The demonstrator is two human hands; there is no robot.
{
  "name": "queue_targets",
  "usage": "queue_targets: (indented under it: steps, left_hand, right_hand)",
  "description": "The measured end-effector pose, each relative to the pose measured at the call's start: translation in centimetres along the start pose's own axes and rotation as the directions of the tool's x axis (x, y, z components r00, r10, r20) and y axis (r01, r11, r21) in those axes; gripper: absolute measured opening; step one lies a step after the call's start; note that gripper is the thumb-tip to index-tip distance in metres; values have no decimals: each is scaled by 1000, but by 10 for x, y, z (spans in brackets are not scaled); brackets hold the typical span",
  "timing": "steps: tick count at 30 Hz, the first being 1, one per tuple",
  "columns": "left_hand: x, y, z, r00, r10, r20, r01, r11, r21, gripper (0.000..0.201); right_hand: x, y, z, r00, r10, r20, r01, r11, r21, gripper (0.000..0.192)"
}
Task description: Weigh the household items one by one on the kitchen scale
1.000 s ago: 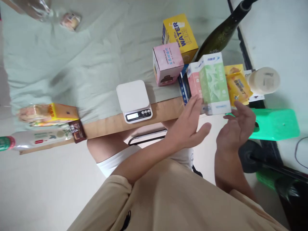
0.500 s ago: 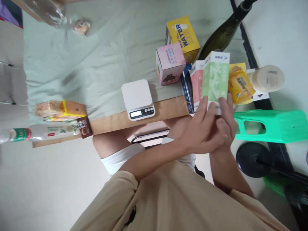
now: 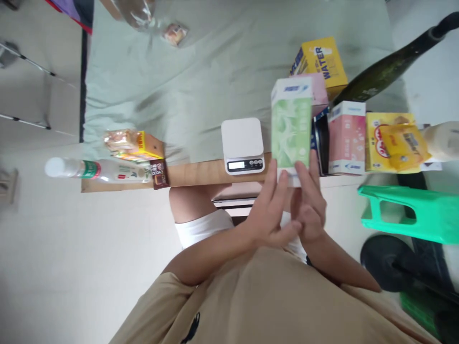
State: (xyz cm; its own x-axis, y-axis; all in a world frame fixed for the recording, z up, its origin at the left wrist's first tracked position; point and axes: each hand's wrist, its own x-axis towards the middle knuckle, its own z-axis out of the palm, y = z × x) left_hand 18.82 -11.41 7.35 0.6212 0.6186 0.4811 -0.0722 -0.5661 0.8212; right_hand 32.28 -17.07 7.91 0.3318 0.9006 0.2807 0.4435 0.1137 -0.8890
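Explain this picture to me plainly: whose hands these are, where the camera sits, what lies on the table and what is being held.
There is no machine here. A person wears a camera on the head, so the view looks down past their tan shirt at their own two hands.

The left hand and the right hand together hold a green and white carton by its lower end, lifted just beside a small white kitchen scale.

The table has a wooden front edge and a pale green cloth. To the right stand a pink and white carton, a yellow box marked WATER, a dark green bottle and yellow snack packets. To the left lie a plastic bottle and a wrapped yellow snack pack. A green plastic stool stands off the table at the right.
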Motion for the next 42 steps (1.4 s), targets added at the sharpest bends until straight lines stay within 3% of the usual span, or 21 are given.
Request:
queue_targets:
  steps: [3, 7, 12, 23, 26, 29, 31, 34, 42]
  left_hand:
    - [-9, -27, -20, 984, -172, -42, 174, 984, 48, 81]
    - [-15, -63, -32, 960, -269, -79, 275, 957, 92, 79]
    - [-20, -87, -41, 938, -339, -71, 344, 935, 83, 83]
    - [-34, -99, -48, 937, -336, -97, 342, 938, 58, 72]
    - [-39, -101, -63, 927, -304, -221, 345, 922, 178, 68]
    - [-43, -107, -88, 843, -368, -393, 496, 814, 302, 49]
    - [-46, -114, -104, 792, -419, -444, 577, 752, 319, 43]
    - [-46, -122, -115, 763, -473, -441, 629, 701, 337, 41]
    - [-36, -118, -106, 804, -507, -310, 594, 662, 457, 38]
  right_hand:
    - [31, 13, 38, 991, -58, 124, 46, 994, 100, 59]
    - [49, 37, 68, 979, -25, 204, -5, 989, 147, 57]
    - [51, 56, 81, 972, 55, 226, -79, 992, 95, 62]
    - [54, 62, 90, 959, 61, 275, -79, 995, 53, 60]
    - [49, 65, 79, 983, 31, 183, -41, 998, 50, 52]
    - [42, 80, 60, 995, 103, 6, -103, 994, 36, 40]
    - [38, 94, 47, 974, 208, -89, -206, 978, 32, 32]
    - [36, 109, 37, 943, 289, -162, -288, 957, 32, 29]
    - [38, 109, 47, 933, 301, -199, -299, 953, 39, 34]
